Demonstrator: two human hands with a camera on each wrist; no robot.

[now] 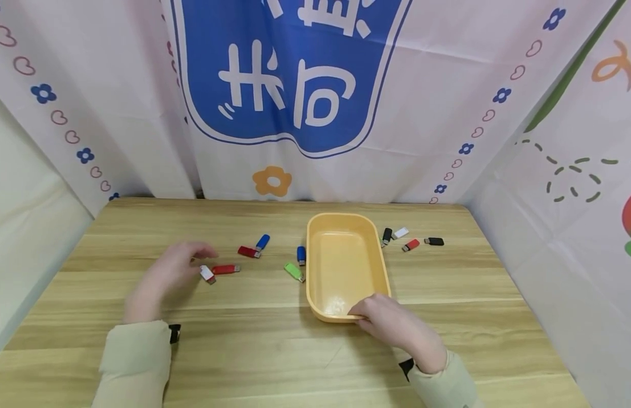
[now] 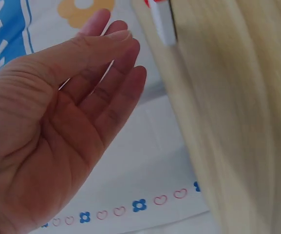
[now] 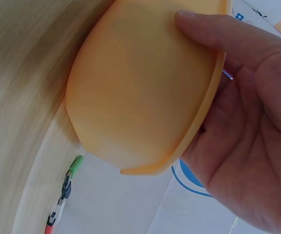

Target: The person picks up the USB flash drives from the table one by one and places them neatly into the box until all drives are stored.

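Observation:
My left hand (image 1: pixel 174 269) hovers over the left part of the table, its fingers loosely bent and nothing between them in the left wrist view. Just beyond its fingertips lies a white USB stick (image 1: pixel 207 273), beside a red USB stick (image 1: pixel 226 270). With thumb and fingers, my right hand (image 1: pixel 392 323) pinches the near right rim of a yellow plastic tray (image 1: pixel 315 309). In the right wrist view the thumb is seen on one side of the tray wall (image 3: pixel 140 87) and the fingers on the other. No thing lies inside the tray.
Near the tray's left side lie a blue USB stick (image 1: pixel 301 255) and a green one (image 1: pixel 293 271). Farther left are a dark red stick (image 1: pixel 248 251) and another blue one (image 1: pixel 263 242). Several black, white and red sticks (image 1: pixel 411 245) lie right of the tray. A printed curtain (image 1: pixel 422 113) hangs behind.

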